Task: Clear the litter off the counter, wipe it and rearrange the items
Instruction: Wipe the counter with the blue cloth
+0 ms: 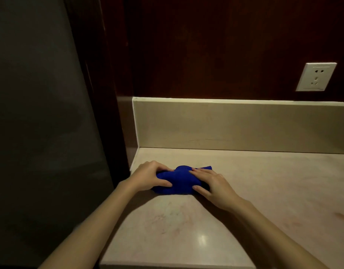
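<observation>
A bunched blue cloth [181, 179] lies on the pale marble counter [264, 191] near its back left corner. My left hand [149, 175] holds the cloth's left end, fingers over its top and thumb against its front side. My right hand [212, 184] presses on the right end with fingers spread fairly straight over the cloth. A flap of the cloth sticks out behind my right hand. No litter or other items show on the visible part of the counter.
A low beige backsplash [235, 125] runs along the counter's back edge below a dark wood wall. A white power socket [315, 76] sits on that wall at the upper right. A dark panel [41, 113] stands left of the counter.
</observation>
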Motion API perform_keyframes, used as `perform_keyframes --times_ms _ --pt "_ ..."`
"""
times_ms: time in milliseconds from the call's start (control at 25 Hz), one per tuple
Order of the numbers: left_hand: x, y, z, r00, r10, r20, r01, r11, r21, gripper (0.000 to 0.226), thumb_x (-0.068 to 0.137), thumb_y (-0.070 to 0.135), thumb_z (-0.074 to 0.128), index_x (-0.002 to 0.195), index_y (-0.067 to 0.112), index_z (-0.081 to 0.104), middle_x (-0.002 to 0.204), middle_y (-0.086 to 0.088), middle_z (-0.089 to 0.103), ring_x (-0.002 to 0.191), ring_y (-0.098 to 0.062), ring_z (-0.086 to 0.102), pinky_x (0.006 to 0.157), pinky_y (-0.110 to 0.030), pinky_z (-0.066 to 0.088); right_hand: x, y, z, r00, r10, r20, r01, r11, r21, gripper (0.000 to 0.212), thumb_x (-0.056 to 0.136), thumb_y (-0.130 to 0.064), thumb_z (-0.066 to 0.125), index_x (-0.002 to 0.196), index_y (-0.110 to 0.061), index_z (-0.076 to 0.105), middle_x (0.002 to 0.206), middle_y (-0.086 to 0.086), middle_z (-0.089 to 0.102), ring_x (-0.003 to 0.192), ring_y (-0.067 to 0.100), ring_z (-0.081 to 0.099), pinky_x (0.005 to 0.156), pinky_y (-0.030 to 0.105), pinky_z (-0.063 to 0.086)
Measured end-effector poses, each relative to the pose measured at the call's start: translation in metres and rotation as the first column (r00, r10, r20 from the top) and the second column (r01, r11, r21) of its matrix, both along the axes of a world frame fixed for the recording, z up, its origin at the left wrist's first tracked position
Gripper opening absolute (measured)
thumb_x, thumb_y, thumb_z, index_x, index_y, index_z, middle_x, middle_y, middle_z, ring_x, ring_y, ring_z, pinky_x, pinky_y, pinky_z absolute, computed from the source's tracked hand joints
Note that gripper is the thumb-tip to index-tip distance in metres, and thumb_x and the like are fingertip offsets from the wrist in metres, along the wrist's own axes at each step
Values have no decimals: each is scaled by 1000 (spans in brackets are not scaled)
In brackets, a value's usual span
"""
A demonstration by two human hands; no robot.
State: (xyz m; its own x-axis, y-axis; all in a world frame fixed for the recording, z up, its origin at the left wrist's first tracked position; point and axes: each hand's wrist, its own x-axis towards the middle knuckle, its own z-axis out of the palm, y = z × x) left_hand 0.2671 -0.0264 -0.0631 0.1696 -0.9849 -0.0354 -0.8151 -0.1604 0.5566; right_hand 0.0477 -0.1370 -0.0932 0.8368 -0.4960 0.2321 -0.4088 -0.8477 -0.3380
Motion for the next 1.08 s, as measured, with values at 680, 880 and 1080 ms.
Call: perform_keyframes --times_ms 680,880,1080 --pt "67 103 1 988 152 -12 -152 988 15 49 80 31 74 126 33 58 106 18 65 94 3 62 84 -21 52 94 73 -4 990 138 35 -137 990 -25 52 96 -38 48 145 -28 35 149 -10 38 139 9 31 113 29 25" --pt "56 103 1 987 162 22 -162 987 0 50 80 33 74 127 33 57 108 15 66 93 3 62 84 -20 51 83 68 -5 986 166 31 -165 986 -21 53 95 -41 50 144 -29 36 149 -11 38 138 9 32 112 29 28" --pt "39 97 6 988 140 59 -141 990 13 49 79 35 75 125 35 59 106 16 68 91 4 62 85 -20 52 64 61 -4 982 182 44 -182 983 -1 55 93 -42 53 144 -29 38 148 -12 39 137 7 33 111 27 28"
